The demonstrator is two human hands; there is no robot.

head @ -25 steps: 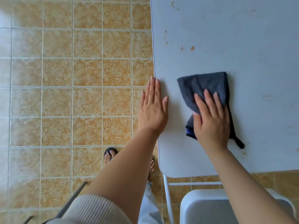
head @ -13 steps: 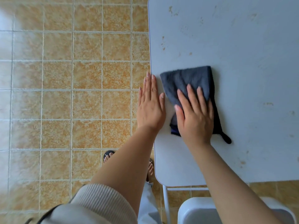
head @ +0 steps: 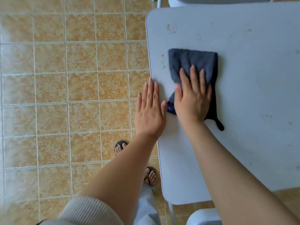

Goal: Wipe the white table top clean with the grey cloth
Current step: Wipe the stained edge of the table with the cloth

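Stained table top [head: 243, 78], folded grey cloth [head: 193, 62]

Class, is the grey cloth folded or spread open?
Folded: the cloth is a pad under the right hand, a blue inner layer showing at its near corner.

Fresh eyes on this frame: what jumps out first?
The dark grey cloth on the white table top, pressed flat under the right hand. The left hand lies flat at the table's left edge, beside orange floor tiles. Brownish specks dot the top beyond the cloth.
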